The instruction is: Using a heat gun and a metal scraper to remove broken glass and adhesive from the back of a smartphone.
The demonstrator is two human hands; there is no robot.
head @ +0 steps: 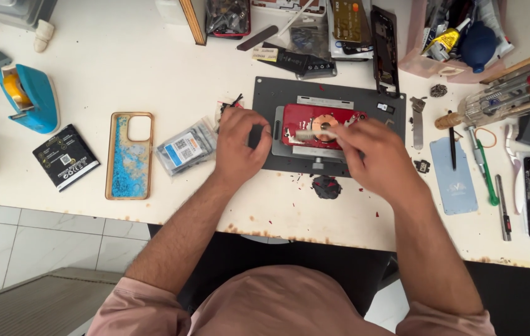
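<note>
Risk first: red phone [308, 124], back off, sits in a grey clamp jig [290, 149] on the dark mat [265, 93], mid-bench; the copper coil looks exposed, so a tool slip could scratch it or tear a flex imo. Left hand [237, 146] is curled, fingers pressing the jig's left edge, nothing gripped. Right hand [373, 155] is pinched nearly closed on a thin pale tool [308, 134] laid over the coil; tool is blurred, can't tell its kind.
</note>
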